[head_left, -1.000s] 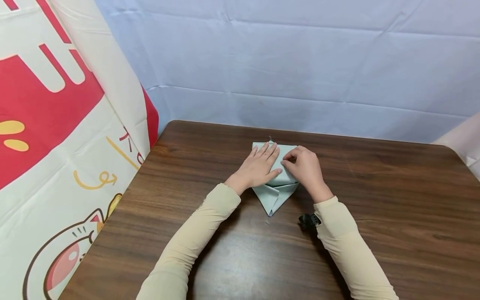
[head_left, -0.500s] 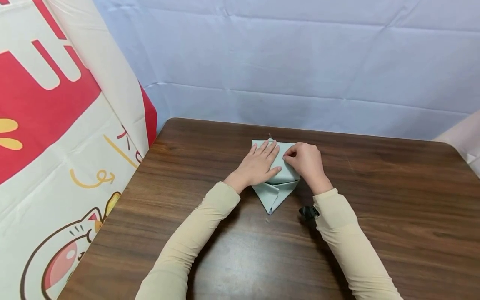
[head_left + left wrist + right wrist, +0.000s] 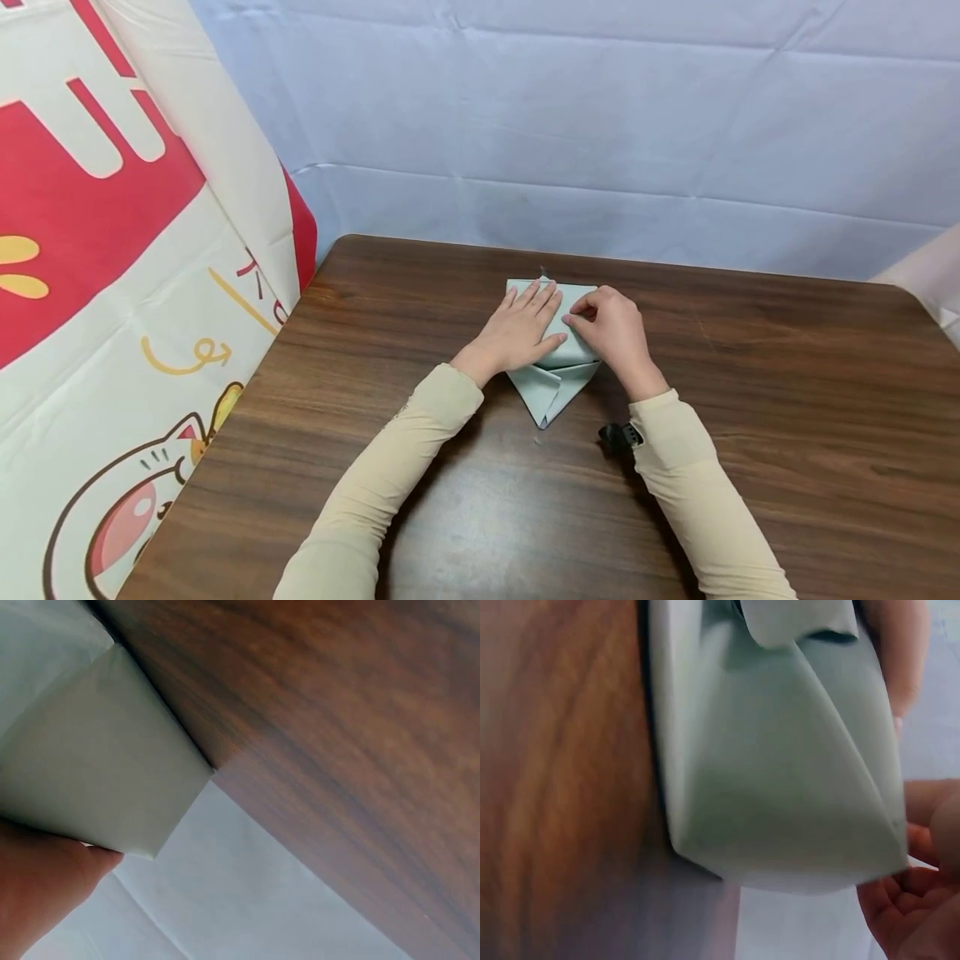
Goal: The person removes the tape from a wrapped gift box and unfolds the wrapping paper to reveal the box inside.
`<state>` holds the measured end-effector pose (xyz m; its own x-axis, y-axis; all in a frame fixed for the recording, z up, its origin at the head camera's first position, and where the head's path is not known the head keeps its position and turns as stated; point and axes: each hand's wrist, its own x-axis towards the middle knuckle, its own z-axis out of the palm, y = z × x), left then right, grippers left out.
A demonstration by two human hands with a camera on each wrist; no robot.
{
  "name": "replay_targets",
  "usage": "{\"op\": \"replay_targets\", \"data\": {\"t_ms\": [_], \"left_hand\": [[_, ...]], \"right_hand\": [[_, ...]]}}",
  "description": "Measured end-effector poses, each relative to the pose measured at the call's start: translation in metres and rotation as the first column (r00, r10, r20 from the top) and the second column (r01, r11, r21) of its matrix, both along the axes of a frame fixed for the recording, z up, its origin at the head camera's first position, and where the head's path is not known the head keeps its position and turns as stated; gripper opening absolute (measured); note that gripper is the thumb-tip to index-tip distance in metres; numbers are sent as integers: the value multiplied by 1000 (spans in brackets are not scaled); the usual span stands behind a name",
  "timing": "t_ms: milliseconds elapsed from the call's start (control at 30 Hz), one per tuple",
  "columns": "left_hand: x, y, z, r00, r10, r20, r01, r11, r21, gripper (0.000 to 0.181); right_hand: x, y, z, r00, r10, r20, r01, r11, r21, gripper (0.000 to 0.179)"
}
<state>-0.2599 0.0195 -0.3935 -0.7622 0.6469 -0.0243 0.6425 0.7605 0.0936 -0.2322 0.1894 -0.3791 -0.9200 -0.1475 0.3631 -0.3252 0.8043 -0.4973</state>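
A pale green folded sheet of paper (image 3: pixel 566 354) lies on the wooden table, its pointed end towards the person. My left hand (image 3: pixel 517 329) rests flat on the paper's left half, fingers spread. Thumb and forefinger of my right hand (image 3: pixel 617 329) meet in a pinch at the right part of the paper. In the right wrist view, the right hand (image 3: pixel 922 907) has curled fingers at a corner of the folded paper (image 3: pixel 780 780), partly hidden behind it. The left wrist view has a raised paper flap (image 3: pixel 105 757) with a left-hand digit (image 3: pixel 45 881) against its edge.
The dark wooden table (image 3: pixel 787 417) stretches out around the paper. A pale blue cloth (image 3: pixel 562 125) hangs behind its far edge, and a printed cloth (image 3: pixel 127 333) hangs at the left. A black device (image 3: pixel 618 437) is strapped at the right wrist.
Both hands keep nearly the same place on the paper. The right hand's fingertips shift slightly over its right part; the whole head view moves a little.
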Motion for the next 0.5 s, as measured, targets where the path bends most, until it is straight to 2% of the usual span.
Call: {"op": "replay_targets", "data": {"t_ms": [267,500], "left_hand": [[-1,1,-1,1000,4,-13,-5,1000,-7,67],[0,2,-1,1000,4,-12,-4,1000,-2,67]], "right_hand": [[1,-8,-8,994,-54,-93,52,998,-19,12],[-2,-10,-9,996,-50,-71,55,996,72,16]]}}
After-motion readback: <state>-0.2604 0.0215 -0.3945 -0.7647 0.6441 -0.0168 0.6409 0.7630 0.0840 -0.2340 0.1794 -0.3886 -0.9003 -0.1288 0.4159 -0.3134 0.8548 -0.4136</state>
